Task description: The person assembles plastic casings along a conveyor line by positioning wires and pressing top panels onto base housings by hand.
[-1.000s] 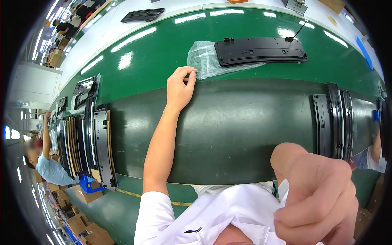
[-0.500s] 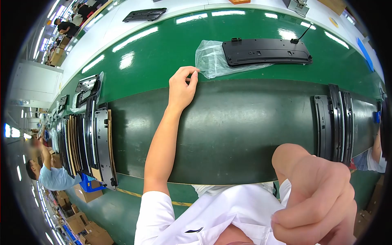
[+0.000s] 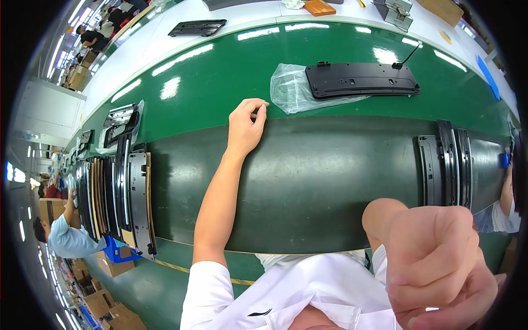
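My left hand (image 3: 247, 124) rests at the far edge of the dark work mat, thumb and forefinger curled almost together with nothing visible in them. Just right of its fingertips lies a clear plastic bag (image 3: 287, 93), with a small gap between. On the bag sits a long black panel (image 3: 363, 81) with clips, holes and a thin black rod (image 3: 410, 55) sticking up at its right end. Close to the camera, my right hand (image 3: 434, 264) is raised over my chest with its fingers folded in. The inside of that fist is hidden.
Black panels with cardboard between them stand in a row (image 3: 113, 192) at the left. Several more panels (image 3: 448, 165) stand at the right. Another black part (image 3: 197, 27) lies on the white bench (image 3: 148, 38) beyond. Co-workers are at both sides, one in a light blue shirt (image 3: 71, 239).
The view has tilted slightly, so the bench things appear lower. My left hand now sits a little apart from the bag. My right fist has turned, its fingers still folded.
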